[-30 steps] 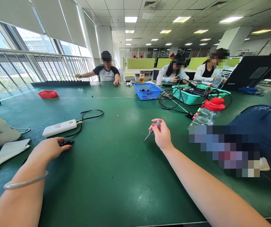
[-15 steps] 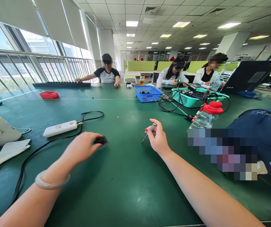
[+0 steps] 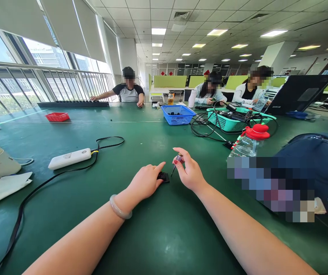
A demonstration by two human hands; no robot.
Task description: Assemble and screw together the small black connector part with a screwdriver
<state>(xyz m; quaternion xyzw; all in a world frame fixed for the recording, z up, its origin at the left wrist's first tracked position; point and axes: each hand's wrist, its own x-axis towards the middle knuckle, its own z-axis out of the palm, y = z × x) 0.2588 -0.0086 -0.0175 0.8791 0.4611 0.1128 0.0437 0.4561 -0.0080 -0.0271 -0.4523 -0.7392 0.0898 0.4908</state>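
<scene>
My left hand [image 3: 146,180], with a pale bangle at its wrist, grips a small black flat part [image 3: 164,177] by its left side, low over the green table. Fingers cover much of the part, so its kind does not show. Just right of it, my right hand [image 3: 190,172] pinches a small screwdriver [image 3: 178,159] by its handle. The shaft slants down and its tip is close to the part's right edge; whether they touch I cannot tell.
A white power strip [image 3: 70,158] with a black cord lies at left. Farther back are a red tray [image 3: 57,117], a blue basket [image 3: 178,115] and a teal basket [image 3: 229,121] of cables. A red-capped bottle [image 3: 250,140] and dark blue bag [image 3: 319,160] stand right. Several people sit beyond.
My left hand has moved right with the black part, bringing it beside the screwdriver. My right hand has shifted slightly left, and the screwdriver is held more upright.
</scene>
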